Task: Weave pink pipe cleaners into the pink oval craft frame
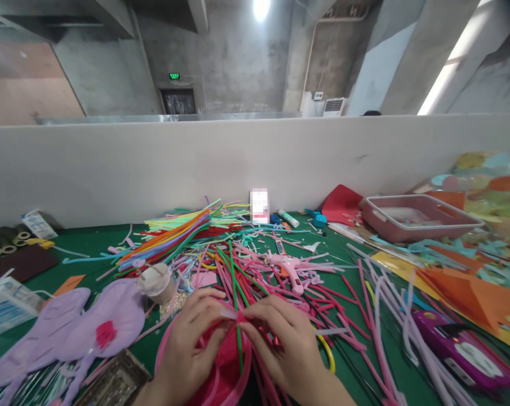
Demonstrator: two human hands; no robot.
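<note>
Above a round pink container (pixel 162 352), my left hand (pixel 202 341) and my right hand (pixel 280 338) meet with their fingertips nearly touching. Between the fingertips is a small pink piece (pixel 240 317), pinched from both sides. A pale strip lies along the fingers of my left hand. Green pipe cleaners (pixel 233 270) pass by the fingertips, one reaching down over the container. Many pink and red pipe cleaners (pixel 255 270) are heaped just behind the hands. The pink glue gun (pixel 291 270) rests on that heap.
A bundle of coloured pipe cleaners (pixel 174 234) lies behind. Left are lilac butterfly-like shapes (pixel 115 310), a cup (pixel 156 282) and a carton (pixel 9 304). Right are a pink basket (pixel 419 231), orange paper (pixel 474 293) and a purple device (pixel 466 352). A white partition (pixel 153 163) borders the green table.
</note>
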